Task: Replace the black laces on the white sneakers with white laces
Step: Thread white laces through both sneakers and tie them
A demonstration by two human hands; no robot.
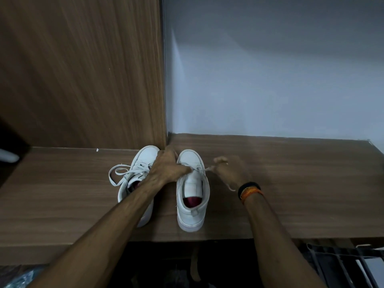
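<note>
Pinching a white lace (208,169), the right hand (230,170); left hand (166,169) grips the right sneaker (192,210), overlapping the left sneaker (143,161).

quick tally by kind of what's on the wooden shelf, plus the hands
white high-top sneakers: 2
white flat laces: 2
hands: 2
black and orange wristbands: 1 set
total: 7

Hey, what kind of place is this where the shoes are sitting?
Probably a room in a home, at a built-in wooden shelf or cupboard ledge. A wood-grain panel stands upright on the left, a plain painted wall is behind, and two white sneakers rest on the ledge.
</note>
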